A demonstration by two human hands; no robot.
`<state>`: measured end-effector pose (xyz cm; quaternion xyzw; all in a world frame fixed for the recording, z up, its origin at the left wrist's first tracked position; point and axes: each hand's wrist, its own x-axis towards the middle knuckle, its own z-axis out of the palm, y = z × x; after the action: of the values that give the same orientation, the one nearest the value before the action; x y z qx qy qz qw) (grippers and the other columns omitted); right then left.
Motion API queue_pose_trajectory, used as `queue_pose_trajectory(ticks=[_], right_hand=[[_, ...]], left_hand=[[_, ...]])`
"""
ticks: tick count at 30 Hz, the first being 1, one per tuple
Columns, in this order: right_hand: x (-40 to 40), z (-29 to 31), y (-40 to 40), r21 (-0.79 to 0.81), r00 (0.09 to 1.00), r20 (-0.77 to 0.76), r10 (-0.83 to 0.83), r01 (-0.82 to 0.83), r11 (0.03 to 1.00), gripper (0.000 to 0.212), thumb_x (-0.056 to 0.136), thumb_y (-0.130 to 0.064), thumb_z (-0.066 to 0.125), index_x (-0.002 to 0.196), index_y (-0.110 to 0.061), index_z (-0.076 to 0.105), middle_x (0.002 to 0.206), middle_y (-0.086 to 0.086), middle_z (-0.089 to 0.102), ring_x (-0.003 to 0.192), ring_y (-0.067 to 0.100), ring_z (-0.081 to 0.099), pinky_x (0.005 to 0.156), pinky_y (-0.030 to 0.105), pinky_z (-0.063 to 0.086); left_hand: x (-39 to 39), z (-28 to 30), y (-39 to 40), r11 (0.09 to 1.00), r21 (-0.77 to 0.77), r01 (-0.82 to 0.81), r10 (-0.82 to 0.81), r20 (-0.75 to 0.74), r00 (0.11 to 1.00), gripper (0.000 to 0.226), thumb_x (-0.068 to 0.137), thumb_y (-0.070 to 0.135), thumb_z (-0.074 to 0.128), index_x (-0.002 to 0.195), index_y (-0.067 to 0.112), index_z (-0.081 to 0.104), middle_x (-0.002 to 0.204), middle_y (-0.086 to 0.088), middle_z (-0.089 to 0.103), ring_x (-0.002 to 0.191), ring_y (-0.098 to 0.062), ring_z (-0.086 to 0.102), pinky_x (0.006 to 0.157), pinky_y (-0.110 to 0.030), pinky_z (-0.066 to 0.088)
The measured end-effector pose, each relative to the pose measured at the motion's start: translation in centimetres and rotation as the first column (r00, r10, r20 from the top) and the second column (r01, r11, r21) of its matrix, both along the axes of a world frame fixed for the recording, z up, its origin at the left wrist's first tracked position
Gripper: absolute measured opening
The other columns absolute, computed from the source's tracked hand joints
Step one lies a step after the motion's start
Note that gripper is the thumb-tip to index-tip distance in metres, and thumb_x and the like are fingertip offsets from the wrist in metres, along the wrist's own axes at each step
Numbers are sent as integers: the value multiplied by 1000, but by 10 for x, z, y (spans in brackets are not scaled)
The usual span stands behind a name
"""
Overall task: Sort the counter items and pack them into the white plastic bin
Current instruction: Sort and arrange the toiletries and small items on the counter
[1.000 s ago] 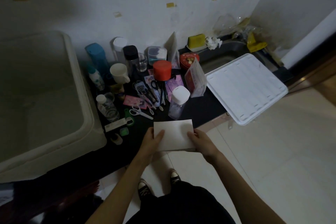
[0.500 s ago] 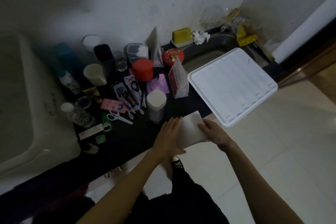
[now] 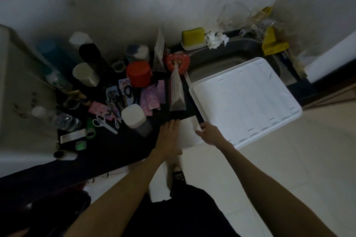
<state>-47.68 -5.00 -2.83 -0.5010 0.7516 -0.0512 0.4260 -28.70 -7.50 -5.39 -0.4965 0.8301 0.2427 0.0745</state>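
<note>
Flat white paper sheet (image 3: 187, 131) at dark counter's front edge, long axis roughly left-right. Left hand (image 3: 169, 136) flat, pressing it; right hand (image 3: 209, 132) apparently pinches right edge. White plastic bin (image 3: 11, 102) far left, nearer left hand.

White paper sheet (image 3: 187, 132) flat on counter edge (image 3: 115, 150)

One head-worn wide-angle view looks steeply down, close over the dark counter (image 3: 119, 146) and floor (image 3: 289, 159).
</note>
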Motion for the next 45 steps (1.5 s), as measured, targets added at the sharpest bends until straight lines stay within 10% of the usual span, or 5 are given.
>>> queue_pose_trajectory(ticks=[10, 20, 27, 36, 45], right_hand=[[0, -18, -12, -76, 741, -379, 554, -622, 780, 130, 57, -38, 91, 155, -15, 9, 162, 5, 13, 150, 27, 11, 122, 42, 6], [-9, -23, -24, -123, 710, -433, 556, -657, 744, 117, 62, -32, 88, 153, -14, 17, 154, 8, 27, 139, 27, 30, 119, 37, 16], [-6, -12, -25, -168, 763, -363, 534, -618, 768, 123, 59, -43, 89, 154, -15, 17, 157, 7, 22, 147, 27, 18, 121, 40, 12], [47, 62, -32, -600, 939, 128, 319, -183, 779, 10, 90, -24, 68, 99, -21, 66, 92, -12, 65, 82, -1, 61, 74, 14, 50], [123, 82, -64, -564, 849, 242, 470, -271, 780, 77, 72, -25, 85, 137, -21, 44, 131, -13, 48, 111, 2, 51, 94, 16, 44]], left_hand=[[3, -17, 1, 999, -41, -21, 21, 14, 1000, 121, 62, 49, 80, 155, 11, 11, 151, -12, 29, 139, -29, 31, 115, -47, 25], [7, -34, -1, 972, 7, -235, 231, -227, 946, 106, 47, 31, 87, 139, 2, 44, 130, -16, 53, 118, -34, 53, 96, -52, 46], [10, -1, 2, 982, -20, -187, 183, -135, 974, 118, 61, 43, 86, 152, 7, 21, 153, -16, 29, 143, -32, 25, 116, -47, 25], [50, 117, 13, 899, 262, -351, 438, -523, 731, 17, 88, 21, 70, 104, 17, 67, 90, 5, 71, 82, -5, 67, 76, -21, 56], [140, 179, 5, 841, 173, -512, 504, -593, 628, 6, 90, 20, 69, 90, 15, 66, 74, 6, 70, 67, -4, 67, 66, -19, 54]])
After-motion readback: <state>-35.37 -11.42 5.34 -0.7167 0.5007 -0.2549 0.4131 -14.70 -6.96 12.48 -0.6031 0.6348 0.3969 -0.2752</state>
